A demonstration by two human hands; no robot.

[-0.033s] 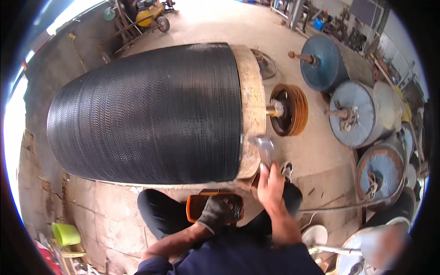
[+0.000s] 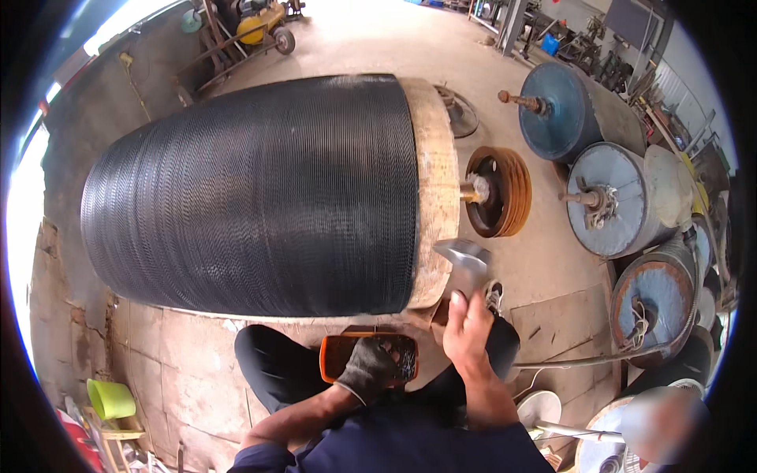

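My right hand (image 2: 467,331) is bare and wrapped round the handle of a hammer (image 2: 467,258). The metal hammer head is slightly blurred and stands by the lower right edge of the pale wooden band (image 2: 435,173) on a large drum. Black, finely ridged winding (image 2: 268,197) covers the rest of that drum. My left hand (image 2: 366,367), in a dark grey work glove, reaches into an orange-rimmed tray (image 2: 324,360) between my knees. Small dark bits lie in the tray, too small to name. The gloved fingertips are hidden, so their grip does not show.
A rusty grooved pulley (image 2: 516,191) sits on the drum's shaft. Several big rollers, such as a blue-ended one (image 2: 556,110), line the right side. A yellow-green bucket (image 2: 112,400) stands at lower left. A blurred person's head (image 2: 666,426) appears at lower right.
The hammer and my right hand have shifted slightly to the right, and the hammer head is turned a little. My left hand stays in the tray.
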